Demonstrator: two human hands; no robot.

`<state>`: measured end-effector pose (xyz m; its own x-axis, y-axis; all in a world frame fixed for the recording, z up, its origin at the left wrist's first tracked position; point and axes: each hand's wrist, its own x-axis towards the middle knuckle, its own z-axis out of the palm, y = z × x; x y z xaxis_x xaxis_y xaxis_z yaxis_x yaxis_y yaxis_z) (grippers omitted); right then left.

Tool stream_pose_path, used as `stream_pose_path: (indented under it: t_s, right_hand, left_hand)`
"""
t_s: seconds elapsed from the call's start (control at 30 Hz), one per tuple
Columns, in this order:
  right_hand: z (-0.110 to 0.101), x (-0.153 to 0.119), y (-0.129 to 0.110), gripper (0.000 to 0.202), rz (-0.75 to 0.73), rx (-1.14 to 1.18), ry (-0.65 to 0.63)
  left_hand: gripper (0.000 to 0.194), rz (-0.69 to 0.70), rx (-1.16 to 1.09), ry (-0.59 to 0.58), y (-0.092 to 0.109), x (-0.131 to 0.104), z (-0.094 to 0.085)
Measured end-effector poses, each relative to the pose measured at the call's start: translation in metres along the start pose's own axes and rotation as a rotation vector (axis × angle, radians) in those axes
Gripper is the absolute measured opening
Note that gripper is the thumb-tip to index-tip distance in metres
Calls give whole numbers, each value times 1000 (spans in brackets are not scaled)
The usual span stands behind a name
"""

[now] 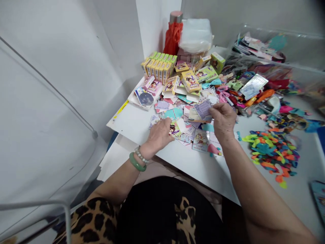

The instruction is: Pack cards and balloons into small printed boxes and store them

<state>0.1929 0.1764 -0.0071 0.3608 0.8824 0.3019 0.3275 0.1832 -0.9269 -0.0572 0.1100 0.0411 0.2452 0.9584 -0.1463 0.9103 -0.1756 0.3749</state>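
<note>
My left hand (159,136), with a green bangle and a beaded bracelet at the wrist, is closed around a small green box (175,128) with a cartoon figure on it. Between the thumb and fingers of my right hand (222,119) are purple cards (203,110), held over a loose pile of printed cards. A turquoise card (173,114) lies just beyond my left hand. Nearer the table edge, a clear packet (201,140) with printed pictures rests flat.
Yellow and green boxes (159,69) stand in rows at the back left, with loose boxes (191,81) beside them. Colourful balloons (275,152) lie at the right. A clear bin (302,51) and a red bag (173,38) are behind.
</note>
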Motion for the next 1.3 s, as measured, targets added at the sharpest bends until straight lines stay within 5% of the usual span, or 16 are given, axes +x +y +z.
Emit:
stream_pose_path:
  t_s: [0.17,0.3,0.4,0.53,0.67,0.77,0.87,1.07,1.23,1.3]
  right_hand:
    - [-13,7,-9,16,-15,58,59]
    - [-37,-19,-45,11,-136,59,56]
    - [-55,-57,-74,4,-223,-120,-140]
    - [-73,-102,-92,28,-557,-514,-623]
    - [-82,-126,-90,33,-620,-545,-830]
    - [-79,-137,-89,30,-547,-446,-810]
    - [-70,-141,-89,31,-507,-362,-660]
    - [-55,-132,-76,20,-491,-395,-401]
    - [-49,-137,-46,29,-461,-880,-642]
    - [-48,-140,-37,35,-476,-1005,-645]
  left_hand:
    - [32,-69,-579,121,-2,-9,11]
    - [32,-94,-1224,-69,1,-26,27]
    - [44,-76,-1442,-177,9,-44,36]
    - [42,-44,-1492,-442,20,-67,45]
    - [33,-26,-1513,-665,28,-82,56]
    - [36,-73,-1563,-673,28,-87,63]
    - [41,-134,-1638,-588,22,-87,66]
    - [44,-202,-1636,-577,-10,-87,45]
    - [42,-297,-1613,-506,-40,-71,23]
    - [45,-319,-1634,-516,-47,-59,21]
